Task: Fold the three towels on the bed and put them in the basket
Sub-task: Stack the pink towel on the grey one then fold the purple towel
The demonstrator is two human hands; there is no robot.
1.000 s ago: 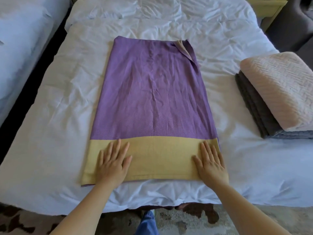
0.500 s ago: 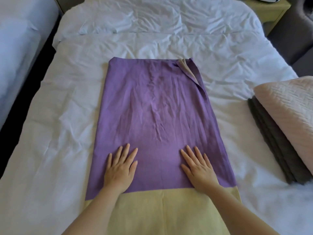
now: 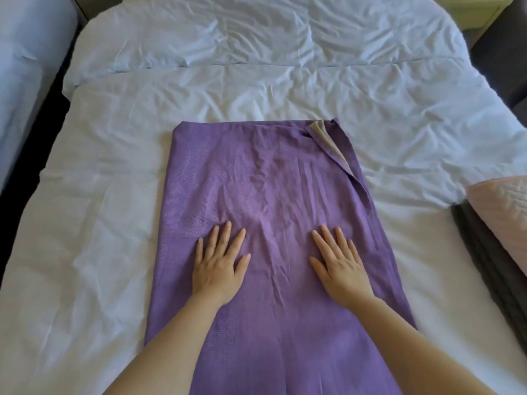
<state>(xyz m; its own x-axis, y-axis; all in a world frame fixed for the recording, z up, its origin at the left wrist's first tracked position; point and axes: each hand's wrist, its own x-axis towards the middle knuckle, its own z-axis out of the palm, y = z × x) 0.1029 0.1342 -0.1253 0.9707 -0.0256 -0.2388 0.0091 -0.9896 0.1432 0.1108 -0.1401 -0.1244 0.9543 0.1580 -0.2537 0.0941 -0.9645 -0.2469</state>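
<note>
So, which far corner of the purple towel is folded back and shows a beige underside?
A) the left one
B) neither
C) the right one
C: on the towel, the far right corner is turned back, showing a beige strip; the far left corner lies flat.

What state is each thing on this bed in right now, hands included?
Purple towel: spread flat, creased, far right corner turned back.
Left hand: fingers straight, pressing flat on the towel.
Right hand: the same, alongside.
Grey towel: folded, at the right edge.
Pink towel: folded, lying on the grey one.
Bed: sheet wrinkled.
</note>
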